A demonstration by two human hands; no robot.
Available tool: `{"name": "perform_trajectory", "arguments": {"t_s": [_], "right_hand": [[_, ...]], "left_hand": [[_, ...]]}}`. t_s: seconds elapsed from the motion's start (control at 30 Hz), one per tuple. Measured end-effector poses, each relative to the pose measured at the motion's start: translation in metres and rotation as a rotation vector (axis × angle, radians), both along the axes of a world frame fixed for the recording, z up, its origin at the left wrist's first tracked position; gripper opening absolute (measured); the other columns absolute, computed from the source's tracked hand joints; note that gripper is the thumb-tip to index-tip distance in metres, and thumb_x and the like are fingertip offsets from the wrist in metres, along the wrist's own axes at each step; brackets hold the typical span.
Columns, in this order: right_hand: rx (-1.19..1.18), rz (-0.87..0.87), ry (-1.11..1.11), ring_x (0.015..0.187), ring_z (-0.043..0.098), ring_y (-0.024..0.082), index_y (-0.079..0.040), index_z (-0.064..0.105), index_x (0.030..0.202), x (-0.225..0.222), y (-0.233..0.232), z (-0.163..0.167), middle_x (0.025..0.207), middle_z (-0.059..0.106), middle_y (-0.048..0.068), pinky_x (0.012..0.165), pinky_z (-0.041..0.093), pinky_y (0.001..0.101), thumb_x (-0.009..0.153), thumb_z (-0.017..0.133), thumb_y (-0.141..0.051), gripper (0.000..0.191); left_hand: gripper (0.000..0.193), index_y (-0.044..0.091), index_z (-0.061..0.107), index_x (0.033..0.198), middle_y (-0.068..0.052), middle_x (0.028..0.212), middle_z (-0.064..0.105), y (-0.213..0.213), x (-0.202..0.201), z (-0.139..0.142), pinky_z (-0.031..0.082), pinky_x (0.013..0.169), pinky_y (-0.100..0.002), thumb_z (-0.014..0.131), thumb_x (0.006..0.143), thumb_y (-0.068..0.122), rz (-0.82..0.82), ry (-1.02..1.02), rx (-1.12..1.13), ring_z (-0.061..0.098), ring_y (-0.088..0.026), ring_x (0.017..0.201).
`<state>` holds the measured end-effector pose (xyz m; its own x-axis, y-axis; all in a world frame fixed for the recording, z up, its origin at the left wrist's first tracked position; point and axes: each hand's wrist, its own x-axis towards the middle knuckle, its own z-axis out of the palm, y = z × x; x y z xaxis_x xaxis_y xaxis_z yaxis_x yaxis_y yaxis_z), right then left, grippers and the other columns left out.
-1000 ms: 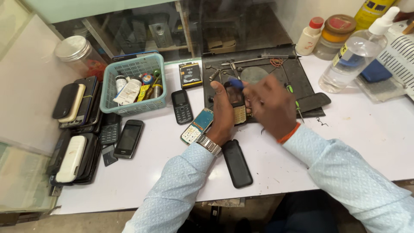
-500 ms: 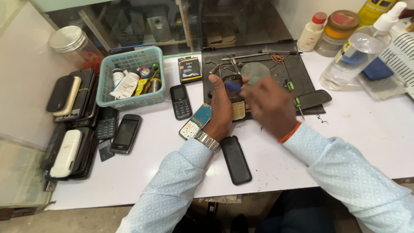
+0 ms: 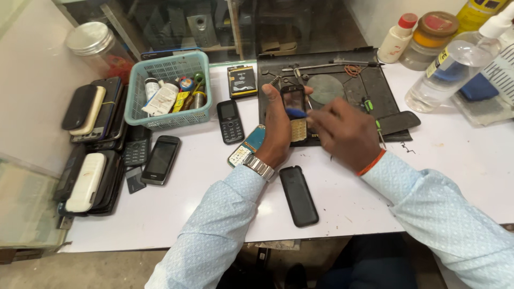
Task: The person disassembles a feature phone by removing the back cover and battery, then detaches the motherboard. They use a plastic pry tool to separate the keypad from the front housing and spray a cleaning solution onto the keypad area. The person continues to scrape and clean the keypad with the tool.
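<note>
head view, only one there is: left hand [image 3: 277, 131] is wrapped round a small opened-up phone [image 3: 294, 109], thumb one side, fingers the other, closed snug on it, holding it tilted up over the black work mat [image 3: 369, 80]. the phone's keypad half looks bare, screen end pointing away. right hand [image 3: 345, 131] sits just beside it, fingers curled in toward the phone, pinched on something thin i think, but it's too blurred to tell what, or if there's anything at all.

around them: a black back cover [image 3: 299, 195] lies on the white table [image 3: 455, 176] near the left wrist, a black keypad phone [image 3: 230, 121] beside a teal basket [image 3: 168, 88] of bits, and a clear spray bottle [image 3: 455, 67] off to the right.

what could go wrong imo: the phone's only pinched at its edges, in the air, so any hard poke from the right hand could twist it loose and drop it on the mat. loose little parts could also roll off.
</note>
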<state>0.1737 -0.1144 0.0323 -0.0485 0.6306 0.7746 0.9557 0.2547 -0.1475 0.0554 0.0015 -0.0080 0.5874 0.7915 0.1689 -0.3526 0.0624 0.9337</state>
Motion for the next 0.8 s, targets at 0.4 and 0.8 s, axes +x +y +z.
{"name": "perform_trajectory", "arguments": {"t_s": [0.4,0.8], "right_hand": [[-0.002,-0.025,0.036,0.068,0.065,0.022,-0.008,0.075,0.101,-0.003,0.001,-0.008,0.091,0.062,0.008,0.059,0.051,0.0356,0.092,0.082,-0.008,0.012],[0.068,-0.058,0.097,0.068,0.062,0.025,-0.005,0.071,0.097,-0.009,0.005,-0.005,0.086,0.059,0.01,0.06,0.05,0.0377,0.096,0.082,-0.007,0.011]], "left_hand": [[0.105,0.002,0.068,0.121,-0.007,0.092,0.069,0.001,-0.003,-0.001,0.063,0.072,-0.03,0.015,0.086,0.086,-0.029,0.002,-0.03,0.07,-0.014,0.081],[0.104,0.004,0.069,0.118,-0.008,0.097,0.072,0.0,-0.002,-0.007,0.064,0.075,-0.031,0.012,0.086,0.085,-0.092,-0.001,-0.053,0.07,-0.016,0.085]]}}
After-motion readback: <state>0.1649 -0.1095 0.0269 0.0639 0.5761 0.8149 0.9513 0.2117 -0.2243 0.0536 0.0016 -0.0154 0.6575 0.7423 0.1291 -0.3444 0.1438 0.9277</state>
